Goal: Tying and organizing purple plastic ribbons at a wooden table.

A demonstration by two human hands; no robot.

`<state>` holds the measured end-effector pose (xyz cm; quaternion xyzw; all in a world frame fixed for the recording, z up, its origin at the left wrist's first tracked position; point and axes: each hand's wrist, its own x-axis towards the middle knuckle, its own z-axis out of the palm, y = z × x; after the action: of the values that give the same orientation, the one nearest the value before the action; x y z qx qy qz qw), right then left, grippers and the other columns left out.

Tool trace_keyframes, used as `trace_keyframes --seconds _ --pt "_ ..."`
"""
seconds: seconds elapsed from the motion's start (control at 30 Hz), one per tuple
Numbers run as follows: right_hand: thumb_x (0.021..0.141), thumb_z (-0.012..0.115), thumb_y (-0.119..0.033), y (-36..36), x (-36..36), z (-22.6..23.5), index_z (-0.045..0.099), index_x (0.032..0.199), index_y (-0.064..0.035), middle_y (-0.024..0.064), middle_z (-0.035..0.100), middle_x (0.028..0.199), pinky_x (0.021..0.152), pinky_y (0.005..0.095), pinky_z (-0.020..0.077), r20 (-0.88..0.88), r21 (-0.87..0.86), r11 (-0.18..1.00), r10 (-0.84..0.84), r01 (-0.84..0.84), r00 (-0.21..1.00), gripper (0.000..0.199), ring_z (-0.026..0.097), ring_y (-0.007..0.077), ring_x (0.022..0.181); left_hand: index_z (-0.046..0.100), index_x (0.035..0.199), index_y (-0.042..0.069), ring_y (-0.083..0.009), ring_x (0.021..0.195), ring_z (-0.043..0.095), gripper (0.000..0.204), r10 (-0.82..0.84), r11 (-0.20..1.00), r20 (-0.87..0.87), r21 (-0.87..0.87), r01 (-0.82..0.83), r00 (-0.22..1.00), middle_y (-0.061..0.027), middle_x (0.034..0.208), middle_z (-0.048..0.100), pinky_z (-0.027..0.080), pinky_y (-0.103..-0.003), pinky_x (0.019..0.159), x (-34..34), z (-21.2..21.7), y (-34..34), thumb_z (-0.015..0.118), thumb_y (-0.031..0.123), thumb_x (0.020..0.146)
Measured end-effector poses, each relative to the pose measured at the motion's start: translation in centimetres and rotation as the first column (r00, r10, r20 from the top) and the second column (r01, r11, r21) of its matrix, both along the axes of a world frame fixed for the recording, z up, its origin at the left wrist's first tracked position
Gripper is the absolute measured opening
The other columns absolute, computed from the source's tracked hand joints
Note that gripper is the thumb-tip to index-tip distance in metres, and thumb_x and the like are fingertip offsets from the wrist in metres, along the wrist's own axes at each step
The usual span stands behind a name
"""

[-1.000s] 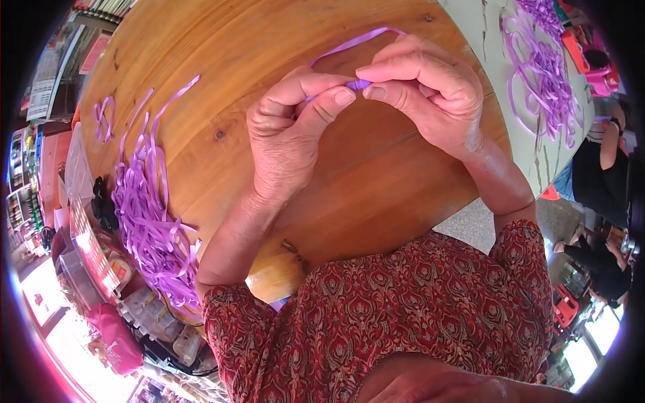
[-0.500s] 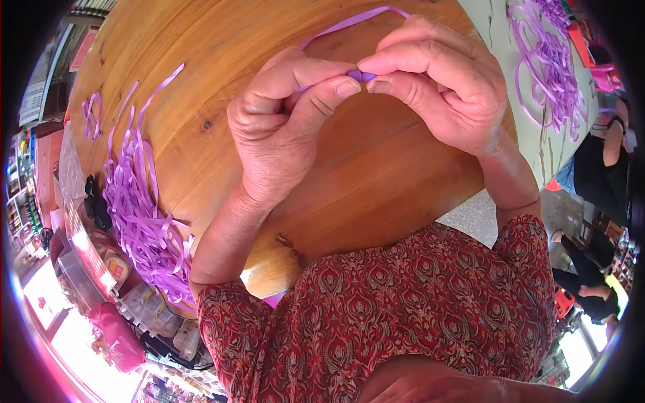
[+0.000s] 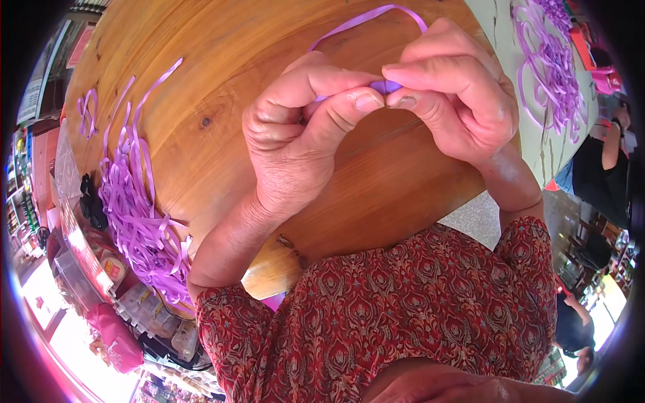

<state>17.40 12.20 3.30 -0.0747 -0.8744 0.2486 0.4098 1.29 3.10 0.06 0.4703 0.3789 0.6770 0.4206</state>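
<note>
Between both thumbs and forefingers I pinch a narrow purple ribbon (image 3: 366, 21), held above the wooden table. A short folded or rolled bit of it shows between the fingertips, while a loop arches behind, from one hand to the other. My left hand (image 3: 295, 127) grips it from the left with the thumb on the near side and the other fingers curled. Opposite, my right hand (image 3: 460, 97) pinches the same bit, its fingertips almost touching the left ones. Curled fingers hide the rest of the held ribbon.
A heap of purple ribbons (image 3: 138, 235) lies along the left edge of the wooden table (image 3: 390, 181), with a small ribbon loop (image 3: 88, 114) beyond it. More purple ribbons (image 3: 554, 80) lie on the pale surface at right. A black item (image 3: 92, 201) sits by the left heap. People stand far right.
Both hands have shifted slightly right and a little nearer, still pinching the ribbon. The ribbon loop behind them moved along with them.
</note>
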Motion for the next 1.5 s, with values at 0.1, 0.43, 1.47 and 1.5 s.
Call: trace_keyframes --seconds 0.1,0.43,1.47,1.5 --pt "0.073 0.074 -0.007 0.0 0.2 0.0 0.063 0.096 -0.0014 0.0083 0.059 0.084 0.056 0.0273 0.0403 0.019 0.028 0.999 0.027 -0.027 0.999 0.025 0.051 0.0171 0.064 0.066 0.088 0.003 -0.0025 0.065 0.049 0.009 -0.056 0.997 0.114 -0.044 0.061 0.992 -0.0003 0.078 0.061 0.041 -0.016 0.06 0.4 0.2 -0.3 0.067 -0.002 0.08" --pt "0.072 0.075 -0.009 -0.6 1.2 0.3 0.06 0.1 -0.002 0.0067 0.054 0.083 0.053 0.0302 0.0347 0.026 0.068 0.991 0.116 -0.118 0.993 0.032 0.046 0.0176 0.064 0.065 0.089 0.002 -0.0045 0.063 0.049 0.01 -0.096 0.993 -0.014 0.062 0.097 0.995 -0.0011 0.075 0.058 0.04 -0.018 0.057 0.3 0.3 -0.9 0.068 -0.001 0.08" --pt "0.071 0.075 -0.004 -0.8 0.1 2.4 0.064 0.107 -0.0005 0.0114 0.066 0.088 0.066 0.0274 0.0528 0.156 -0.087 0.99 -0.098 0.112 0.983 0.038 0.065 0.0201 0.076 0.067 0.085 0.003 -0.001 0.06 0.045 0.003 -0.053 0.985 0.289 -0.141 0.097 0.956 0.0007 0.076 0.062 0.037 -0.017 0.053 0.3 -0.4 -0.3 0.064 0.004 0.085" --pt "0.071 0.075 -0.004 -0.8 0.1 2.4 0.064 0.107 -0.0008 0.0113 0.066 0.088 0.066 0.0271 0.0533 0.151 -0.066 0.99 -0.116 0.127 0.982 0.038 0.066 0.0197 0.076 0.067 0.085 0.003 -0.001 0.06 0.045 0.003 -0.054 0.985 0.287 -0.141 0.098 0.956 0.0007 0.076 0.062 0.037 -0.017 0.053 0.3 -0.4 -0.2 0.064 0.004 0.085"
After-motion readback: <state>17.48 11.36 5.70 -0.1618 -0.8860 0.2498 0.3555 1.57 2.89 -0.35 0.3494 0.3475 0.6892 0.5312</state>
